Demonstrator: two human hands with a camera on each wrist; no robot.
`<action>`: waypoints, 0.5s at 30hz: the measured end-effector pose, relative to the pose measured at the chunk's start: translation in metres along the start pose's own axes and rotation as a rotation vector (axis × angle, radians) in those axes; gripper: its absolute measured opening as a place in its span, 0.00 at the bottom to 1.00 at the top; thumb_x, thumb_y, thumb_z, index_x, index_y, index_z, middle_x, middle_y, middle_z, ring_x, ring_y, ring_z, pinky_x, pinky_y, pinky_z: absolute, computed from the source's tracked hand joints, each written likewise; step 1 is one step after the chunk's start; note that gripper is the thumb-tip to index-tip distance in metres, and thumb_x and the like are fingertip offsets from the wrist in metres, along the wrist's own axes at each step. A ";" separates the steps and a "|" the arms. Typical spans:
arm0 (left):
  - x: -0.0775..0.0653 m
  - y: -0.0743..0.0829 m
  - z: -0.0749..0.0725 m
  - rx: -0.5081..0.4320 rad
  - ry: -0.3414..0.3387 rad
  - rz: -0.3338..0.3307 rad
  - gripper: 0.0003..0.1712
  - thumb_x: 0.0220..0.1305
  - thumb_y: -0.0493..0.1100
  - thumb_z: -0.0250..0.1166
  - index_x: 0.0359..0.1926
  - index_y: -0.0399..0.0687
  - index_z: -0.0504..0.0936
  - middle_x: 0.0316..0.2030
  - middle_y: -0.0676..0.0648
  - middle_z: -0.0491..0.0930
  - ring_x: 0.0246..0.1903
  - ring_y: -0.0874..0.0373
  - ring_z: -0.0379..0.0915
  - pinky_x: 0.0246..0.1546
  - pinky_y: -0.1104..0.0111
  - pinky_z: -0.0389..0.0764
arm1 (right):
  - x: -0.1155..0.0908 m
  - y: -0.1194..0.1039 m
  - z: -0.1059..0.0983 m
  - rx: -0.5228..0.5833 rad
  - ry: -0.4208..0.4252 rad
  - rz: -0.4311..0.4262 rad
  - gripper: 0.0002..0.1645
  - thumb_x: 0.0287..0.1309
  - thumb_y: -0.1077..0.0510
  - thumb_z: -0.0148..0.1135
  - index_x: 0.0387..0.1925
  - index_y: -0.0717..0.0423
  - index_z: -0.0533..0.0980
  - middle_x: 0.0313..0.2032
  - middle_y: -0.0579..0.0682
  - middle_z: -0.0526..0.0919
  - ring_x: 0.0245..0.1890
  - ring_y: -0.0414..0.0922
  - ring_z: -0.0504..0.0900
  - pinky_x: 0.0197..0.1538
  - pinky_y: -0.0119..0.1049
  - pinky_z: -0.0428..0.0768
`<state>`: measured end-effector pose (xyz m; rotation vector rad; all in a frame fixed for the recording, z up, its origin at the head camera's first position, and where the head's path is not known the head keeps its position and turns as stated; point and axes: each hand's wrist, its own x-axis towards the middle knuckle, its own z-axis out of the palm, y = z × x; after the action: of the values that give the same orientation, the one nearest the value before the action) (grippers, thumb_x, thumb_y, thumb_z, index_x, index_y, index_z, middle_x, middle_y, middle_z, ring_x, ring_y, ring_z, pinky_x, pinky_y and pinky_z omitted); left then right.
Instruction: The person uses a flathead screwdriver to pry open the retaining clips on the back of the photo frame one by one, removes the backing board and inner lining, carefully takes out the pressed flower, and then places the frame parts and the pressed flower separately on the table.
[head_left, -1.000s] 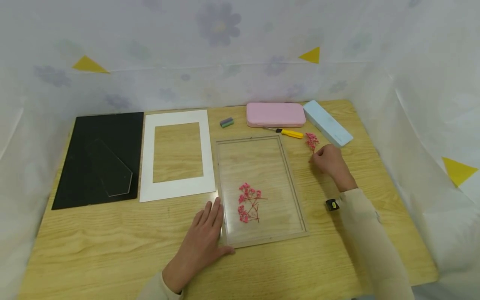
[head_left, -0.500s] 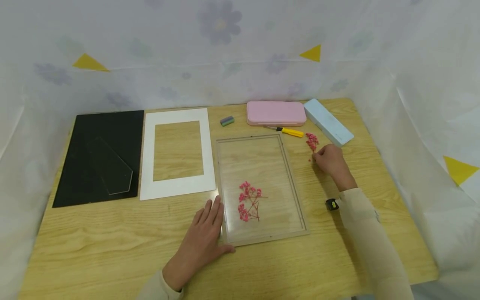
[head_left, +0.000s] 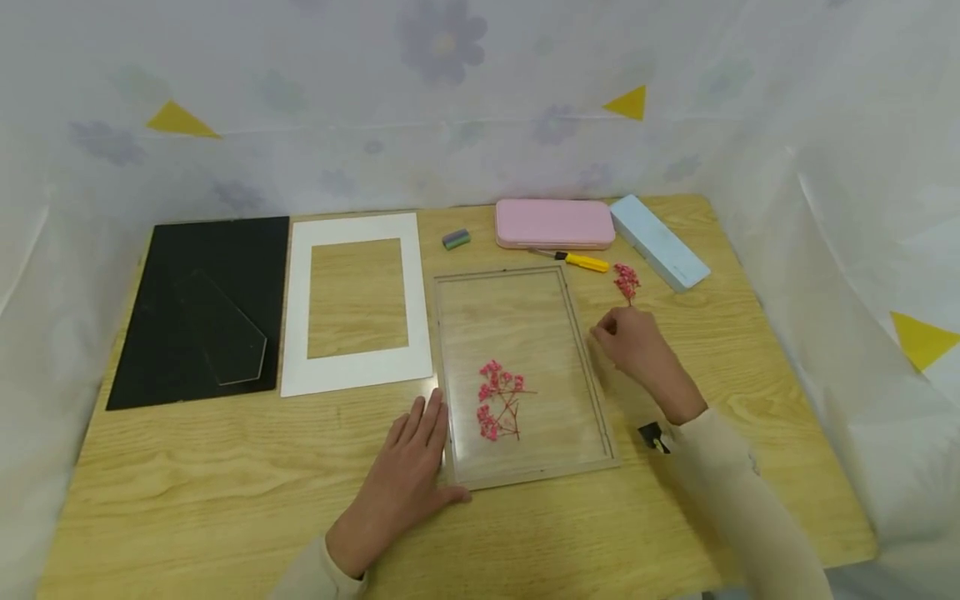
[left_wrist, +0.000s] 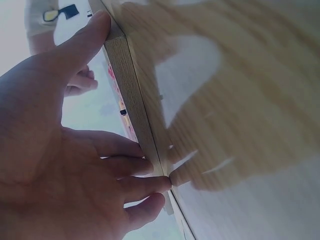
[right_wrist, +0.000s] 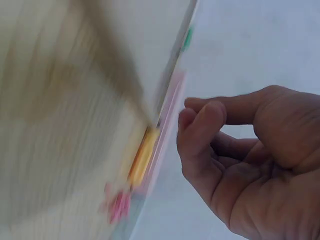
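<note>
My left hand (head_left: 408, 471) lies with extended fingers along the left edge of a clear frame (head_left: 517, 312). In the left wrist view its fingertips touch the frame's side (left_wrist: 131, 85), the thumb near the corner. Pink dried flower sprigs (head_left: 495, 404) with thin red stems lie on the panel's lower left. Right of the frame, my right hand (head_left: 637, 354) hovers over the table, fingers curled. In the right wrist view the thumb and index fingertips nearly meet, with nothing visible between them. Another pink sprig (head_left: 626, 282) lies just beyond that hand, free of it.
A black backing board (head_left: 198, 312) and a white mat (head_left: 295, 308) lie left. Behind the frame are a small grey-green cylinder (head_left: 456, 239), a pink case (head_left: 555, 223), a yellow-handled screwdriver (head_left: 587, 262) and a light blue box (head_left: 660, 242). White curtains surround the table.
My right hand has moved left from the sprig's stem toward the frame, leaving the sprig on the table. A tiny pink bit beside that hand is no longer visible. The left hand stays put.
</note>
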<state>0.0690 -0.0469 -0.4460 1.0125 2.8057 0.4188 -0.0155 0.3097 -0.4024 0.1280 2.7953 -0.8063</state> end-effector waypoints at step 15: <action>0.000 -0.001 0.000 0.002 -0.001 0.001 0.69 0.42 0.72 0.75 0.72 0.29 0.61 0.74 0.33 0.56 0.72 0.37 0.55 0.67 0.49 0.64 | -0.063 -0.066 0.096 0.019 -0.170 -0.175 0.16 0.65 0.56 0.66 0.20 0.52 0.75 0.19 0.41 0.74 0.19 0.36 0.70 0.25 0.31 0.71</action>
<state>0.0689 -0.0476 -0.4461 1.0140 2.8053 0.4160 0.0551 0.2014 -0.4324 -0.1772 2.6646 -0.8400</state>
